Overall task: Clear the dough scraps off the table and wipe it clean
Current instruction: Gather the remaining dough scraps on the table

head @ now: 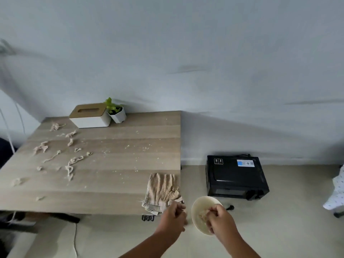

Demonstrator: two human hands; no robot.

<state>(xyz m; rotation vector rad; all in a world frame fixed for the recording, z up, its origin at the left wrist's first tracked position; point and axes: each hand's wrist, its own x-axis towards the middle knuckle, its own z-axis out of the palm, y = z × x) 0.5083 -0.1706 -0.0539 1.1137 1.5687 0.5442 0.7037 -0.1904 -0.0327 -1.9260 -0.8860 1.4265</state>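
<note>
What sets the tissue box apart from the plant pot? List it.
The tissue box is long, low and rectangular with a tan wooden lid and a slot; the plant pot is smaller, taller for its width and angular, all white.
The tissue box shows nothing sticking out of its slot; the plant pot holds green leaves.
Both have white walls and stand side by side at the table's far edge.

Wooden table (130, 155), dough scraps (70, 164), cloth (162, 190), tissue box (90, 115), potted plant (116, 110)
</note>
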